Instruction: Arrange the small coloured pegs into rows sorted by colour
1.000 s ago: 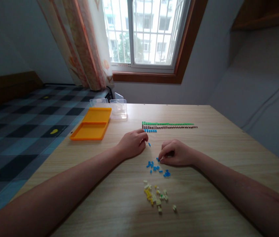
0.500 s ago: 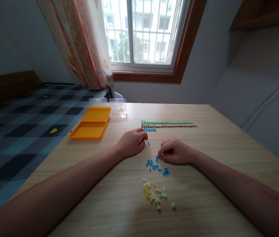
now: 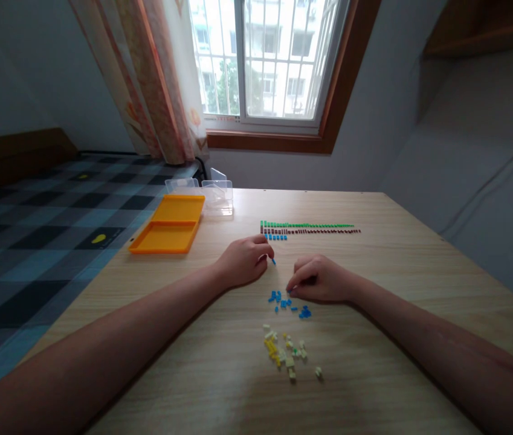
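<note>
My left hand (image 3: pixel 248 261) rests on the table with curled fingers, its fingertips at a small blue brick (image 3: pixel 274 261). Just beyond it is a short row of blue bricks (image 3: pixel 278 237), its left end partly hidden by the hand. My right hand (image 3: pixel 322 278) is closed, thumb and forefinger pinched on another blue brick (image 3: pixel 289 292), mostly covered by the fingertips. Below that hand lies a loose heap of blue bricks (image 3: pixel 305 312). Behind the blue row run a long brown row (image 3: pixel 301 232) and a green row (image 3: pixel 301 225) of small bricks.
Nearer me lies a scatter of yellow and cream bricks (image 3: pixel 289 362) with a green piece among them. An orange open case (image 3: pixel 165 237) and clear plastic boxes (image 3: pixel 217 205) stand at the table's back left. A bed (image 3: pixel 57 241) adjoins on the left.
My left fingertips have come down to the single blue brick that lay just off them. My right fingers have moved slightly left, over a blue brick at the heap's upper edge.
</note>
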`<state>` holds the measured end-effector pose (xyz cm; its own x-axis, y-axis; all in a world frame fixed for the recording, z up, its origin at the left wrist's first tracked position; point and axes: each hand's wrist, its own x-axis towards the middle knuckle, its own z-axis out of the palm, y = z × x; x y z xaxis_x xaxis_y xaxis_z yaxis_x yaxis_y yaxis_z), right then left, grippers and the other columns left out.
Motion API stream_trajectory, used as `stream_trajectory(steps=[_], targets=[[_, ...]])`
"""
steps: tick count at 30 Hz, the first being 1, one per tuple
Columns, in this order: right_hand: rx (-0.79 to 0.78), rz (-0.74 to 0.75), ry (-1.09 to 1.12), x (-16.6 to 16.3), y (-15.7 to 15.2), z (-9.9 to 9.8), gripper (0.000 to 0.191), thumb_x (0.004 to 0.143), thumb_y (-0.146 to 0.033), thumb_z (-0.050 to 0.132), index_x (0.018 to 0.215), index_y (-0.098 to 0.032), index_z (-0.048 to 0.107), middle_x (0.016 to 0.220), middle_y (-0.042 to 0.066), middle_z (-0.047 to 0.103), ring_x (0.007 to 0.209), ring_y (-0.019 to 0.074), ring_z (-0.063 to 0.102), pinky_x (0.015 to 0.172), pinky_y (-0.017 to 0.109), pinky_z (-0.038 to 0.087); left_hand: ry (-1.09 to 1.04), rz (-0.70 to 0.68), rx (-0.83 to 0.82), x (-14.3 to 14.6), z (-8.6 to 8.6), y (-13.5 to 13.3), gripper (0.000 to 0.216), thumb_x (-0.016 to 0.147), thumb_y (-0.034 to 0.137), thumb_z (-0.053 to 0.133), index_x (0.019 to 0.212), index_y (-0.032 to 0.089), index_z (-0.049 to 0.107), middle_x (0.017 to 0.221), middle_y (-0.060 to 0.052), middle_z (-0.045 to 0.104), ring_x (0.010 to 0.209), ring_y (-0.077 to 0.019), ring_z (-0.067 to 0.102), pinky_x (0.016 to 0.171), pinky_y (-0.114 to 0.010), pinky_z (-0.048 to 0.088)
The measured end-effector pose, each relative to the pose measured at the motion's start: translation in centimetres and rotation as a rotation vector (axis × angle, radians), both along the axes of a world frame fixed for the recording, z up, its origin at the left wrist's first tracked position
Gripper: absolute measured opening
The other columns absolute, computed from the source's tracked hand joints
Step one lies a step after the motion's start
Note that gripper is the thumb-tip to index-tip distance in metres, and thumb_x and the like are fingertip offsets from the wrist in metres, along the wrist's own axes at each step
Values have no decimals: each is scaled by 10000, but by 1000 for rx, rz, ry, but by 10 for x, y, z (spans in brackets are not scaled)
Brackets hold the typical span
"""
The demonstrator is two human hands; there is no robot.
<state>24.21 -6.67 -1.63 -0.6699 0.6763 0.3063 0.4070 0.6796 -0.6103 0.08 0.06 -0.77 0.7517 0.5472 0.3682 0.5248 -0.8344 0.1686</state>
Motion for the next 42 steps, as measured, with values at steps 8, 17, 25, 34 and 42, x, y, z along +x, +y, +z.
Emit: stream_trajectory(steps=[8, 17, 25, 34, 42], targets=[[-99, -10, 70, 4, 2, 1, 162, 854, -263, 671, 843, -141, 778, 704, 40, 636, 602, 111, 530, 552, 231, 393, -17, -27, -19, 0, 1, -1, 232, 818, 147, 531, 901, 227, 732, 953, -17, 657, 741, -130, 609, 711, -249, 487], [-98, 74, 24, 5, 3, 6, 132, 823, -231, 687, 833, -166, 801, 645, 28, 636, 617, 122, 549, 643, 254, 450, -29, -35, -35, 0, 1, -1, 248, 844, 182, 533, 924, 245, 759, 953, -18, 655, 710, -119, 596, 693, -251, 487], [-114, 79, 17, 7, 6, 0, 178, 857, -298, 692, 924, -182, 808, 645, 28, 637, 626, 127, 551, 634, 258, 438, 6, -47, -30, 0, 0, 0, 317, 833, 177, 538, 1010, 291, 774, 999, -18, 656, 737, -122, 615, 719, -258, 502], [-95, -247, 203, 13, 16, -3, 363, 949, -408, 553, 988, -125, 776, 674, 24, 616, 626, 129, 524, 605, 264, 396, 44, -87, -46, 1, 2, 1, 334, 900, 218, 517, 1106, 331, 755, 1033, -22, 673, 781, -129, 635, 756, -266, 505], [171, -305, 0, 1, 15, -7, 230, 924, -273, 588, 899, -167, 792, 718, 62, 645, 695, 158, 540, 651, 288, 402, 22, -90, -52, -1, -1, 3, 303, 867, 188, 546, 1009, 314, 782, 994, -10, 670, 754, -117, 630, 736, -252, 504]])
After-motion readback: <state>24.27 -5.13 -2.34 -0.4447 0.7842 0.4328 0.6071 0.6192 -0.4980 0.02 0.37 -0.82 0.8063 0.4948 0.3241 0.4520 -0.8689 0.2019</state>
